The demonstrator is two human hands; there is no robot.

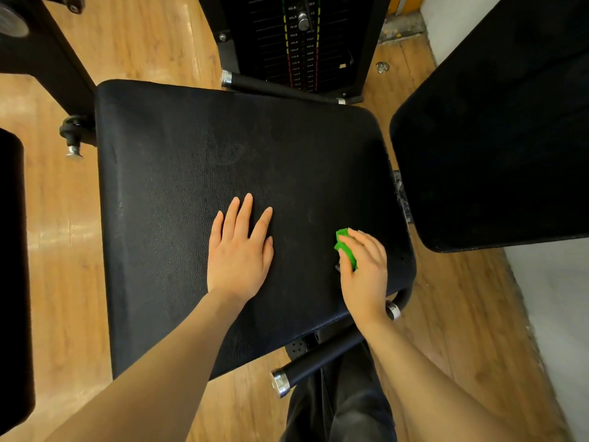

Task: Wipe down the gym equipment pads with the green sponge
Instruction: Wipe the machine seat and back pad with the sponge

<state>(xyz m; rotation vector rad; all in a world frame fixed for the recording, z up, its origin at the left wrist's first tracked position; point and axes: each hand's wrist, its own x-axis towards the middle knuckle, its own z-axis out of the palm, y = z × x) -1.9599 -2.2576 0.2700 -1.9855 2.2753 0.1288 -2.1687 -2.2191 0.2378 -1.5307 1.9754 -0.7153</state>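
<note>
Seen from above, a person leans over a black padded seat (223,161) of a gym machine. The left hand (239,247) lies flat on the pad near its front middle, palm down, fingers straight and slightly spread, holding nothing. The right hand (363,269) is curled over a green sponge (345,247), gripping it between thumb and fingers and pressing it onto the pad's right front area. Both bare forearms reach in from the bottom of the view. A second black pad (497,129) stands to the right. A weight stack (299,43) sits beyond the seat on a wooden floor (63,224).
</note>
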